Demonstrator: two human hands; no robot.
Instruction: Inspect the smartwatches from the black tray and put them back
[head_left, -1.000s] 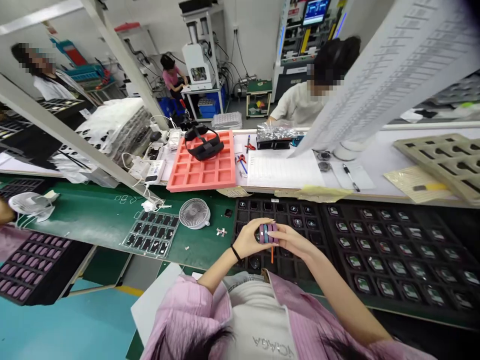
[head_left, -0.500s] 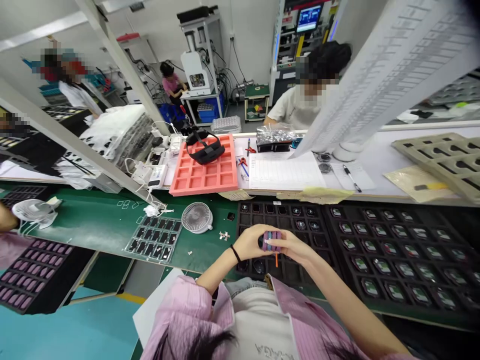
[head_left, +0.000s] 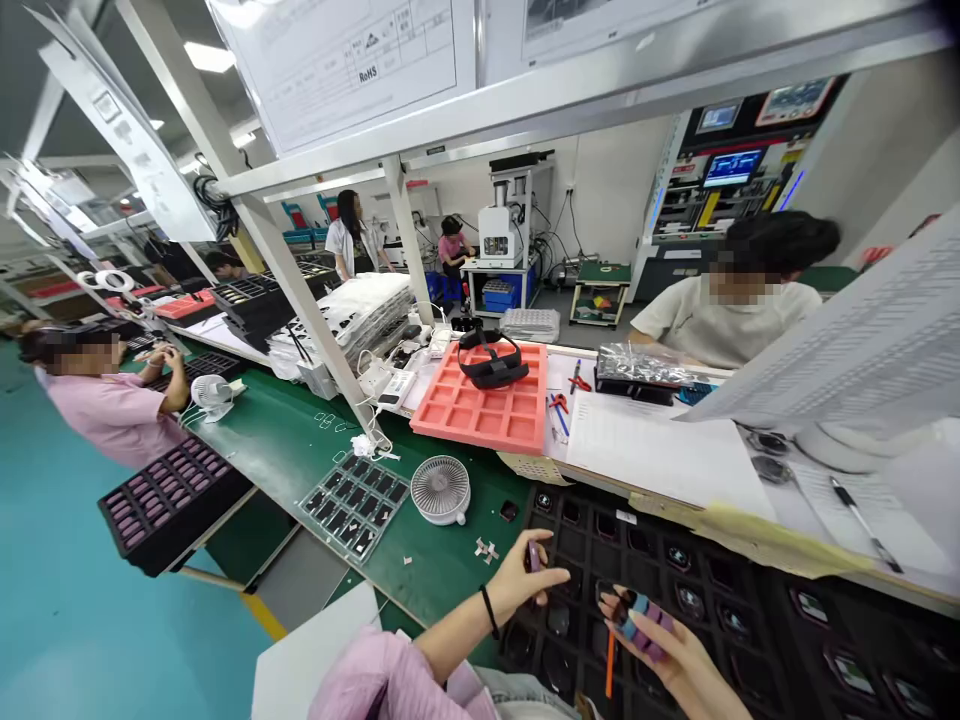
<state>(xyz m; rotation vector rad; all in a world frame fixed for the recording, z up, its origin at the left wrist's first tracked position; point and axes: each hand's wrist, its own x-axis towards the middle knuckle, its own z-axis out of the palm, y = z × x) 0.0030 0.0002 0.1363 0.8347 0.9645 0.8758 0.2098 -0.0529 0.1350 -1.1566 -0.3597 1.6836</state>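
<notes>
My left hand (head_left: 523,580), with a black band on its wrist, pinches a small purple piece (head_left: 534,556) between thumb and fingers. My right hand (head_left: 651,635) holds a short row of purple and blue rings (head_left: 639,622) in its fingertips. A thin orange stick (head_left: 610,665) hangs below them, and I cannot tell what it is attached to. Both hands are over a black compartment tray (head_left: 581,590) and do not touch it. The rings partly hide one another.
A green workbench (head_left: 292,470) holds a small white fan (head_left: 440,489) and a black grid tray (head_left: 354,505). A salmon foam tray (head_left: 480,400) carries a black strap device (head_left: 491,362). A co-worker (head_left: 739,290) sits across the bench; another (head_left: 105,385) sits at left.
My hands have come apart: the left has taken one purple piece away leftward, while the right keeps the other rings. The view has swung upward and left, showing more of the room.
</notes>
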